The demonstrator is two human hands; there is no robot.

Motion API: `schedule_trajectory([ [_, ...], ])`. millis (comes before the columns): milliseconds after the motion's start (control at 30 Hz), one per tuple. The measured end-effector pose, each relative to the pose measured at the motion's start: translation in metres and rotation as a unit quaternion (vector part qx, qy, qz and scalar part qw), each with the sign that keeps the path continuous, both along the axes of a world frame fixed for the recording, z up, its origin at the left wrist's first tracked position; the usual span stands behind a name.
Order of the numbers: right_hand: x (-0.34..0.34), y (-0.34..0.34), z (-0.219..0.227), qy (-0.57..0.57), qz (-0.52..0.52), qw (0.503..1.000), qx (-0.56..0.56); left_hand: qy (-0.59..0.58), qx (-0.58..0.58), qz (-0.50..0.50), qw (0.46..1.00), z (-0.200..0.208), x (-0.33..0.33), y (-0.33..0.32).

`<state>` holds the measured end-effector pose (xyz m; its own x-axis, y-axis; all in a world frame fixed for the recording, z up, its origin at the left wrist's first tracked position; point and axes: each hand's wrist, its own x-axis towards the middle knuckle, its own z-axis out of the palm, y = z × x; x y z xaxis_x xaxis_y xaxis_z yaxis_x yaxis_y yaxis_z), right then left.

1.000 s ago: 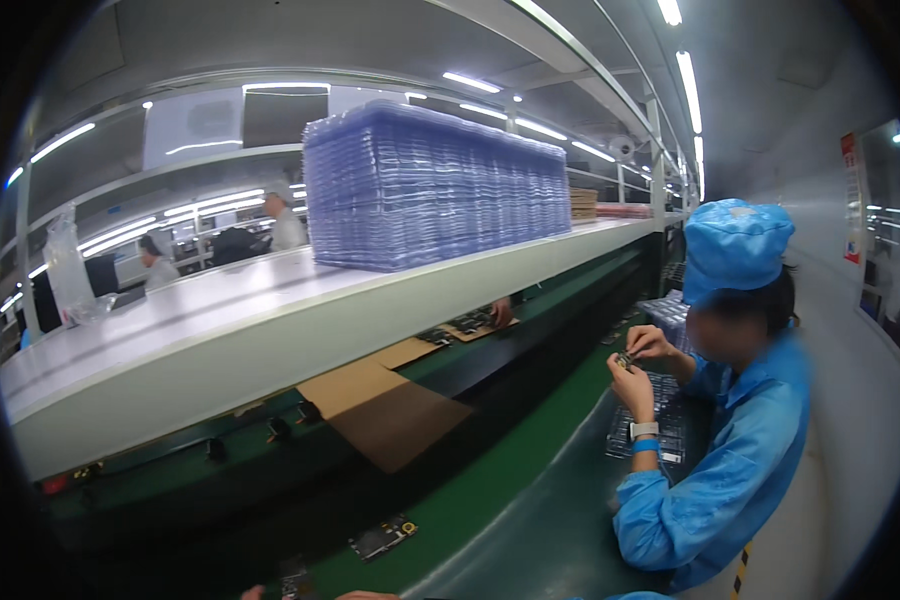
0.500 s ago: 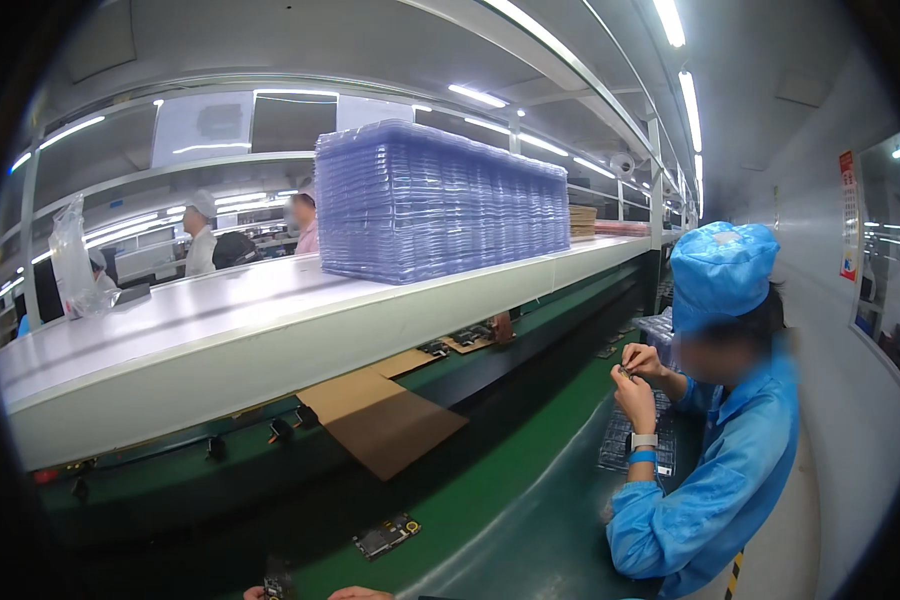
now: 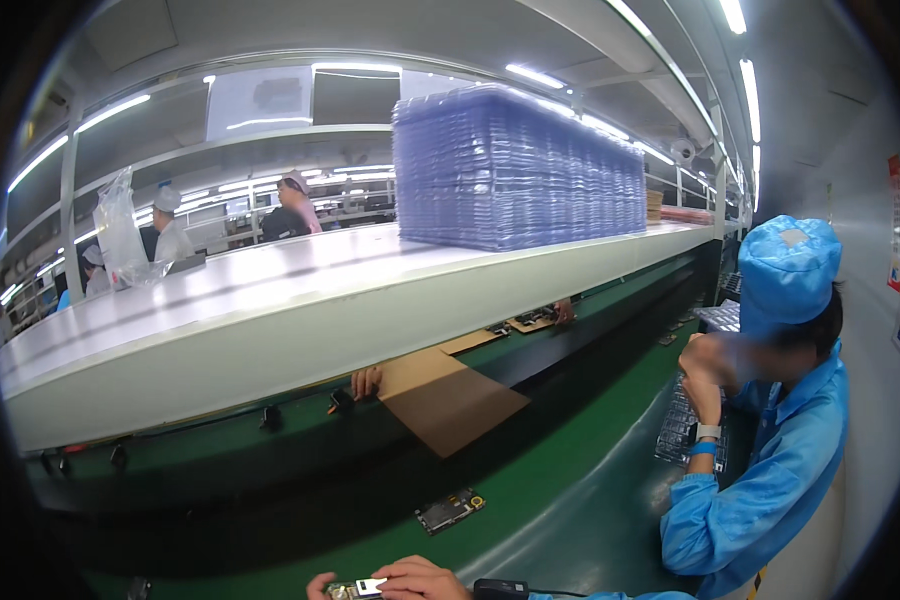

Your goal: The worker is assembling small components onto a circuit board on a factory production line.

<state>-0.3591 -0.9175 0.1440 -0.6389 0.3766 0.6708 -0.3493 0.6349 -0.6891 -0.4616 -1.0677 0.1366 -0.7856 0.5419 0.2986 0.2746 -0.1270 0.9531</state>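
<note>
At the lower edge, a small circuit board (image 3: 342, 591) with metal parts is between my hands. My left hand (image 3: 320, 586), mostly cut off by the frame, grips its left end with closed fingers. From the right my right hand (image 3: 422, 579) bends over the board, its fingers closed at a small white-silver plate (image 3: 371, 586); whether the plate is fixed to the board I cannot tell. Beyond my hands another circuit board (image 3: 451, 512), dark with a yellow ring, lies on the green belt (image 3: 560, 440). Beside my right hand sits a black box-shaped device (image 3: 500, 589) with a cable.
On the right, a co-worker in a blue cap and smock (image 3: 770, 450) leans over clear trays (image 3: 677, 430). A white shelf (image 3: 270, 325) carries stacked clear trays (image 3: 530, 170). Below it, cardboard (image 3: 455, 405) juts over the belt, beside another person's fingers (image 3: 367, 382).
My view has swung left and down, bringing more of my hands in. My right hand has come over the board. Another person's fingers have appeared beside the cardboard; the co-worker's hands are now nearer the face.
</note>
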Motion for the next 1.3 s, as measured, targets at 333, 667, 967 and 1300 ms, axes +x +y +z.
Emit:
schedule_trajectory([
  [333,-0.004,0.002,-0.006,-0.023,0.015,0.999,0.047,-0.01,-0.06,-0.09,0.994,-0.016,-0.013,-0.001],
  [667,-0.005,-0.005,-0.011,0.022,-0.026,0.994,0.104,-0.04,-0.033,-0.098,0.994,-0.002,-0.009,-0.008],
  [967,0.036,-0.02,0.013,0.025,-0.053,0.99,0.124,-0.201,0.087,-0.155,0.963,-0.016,0.023,-0.008],
  [1300,0.065,-0.023,0.019,-0.028,-0.065,0.986,0.154,-0.137,0.056,-0.214,0.966,-0.015,0.04,-0.026],
])
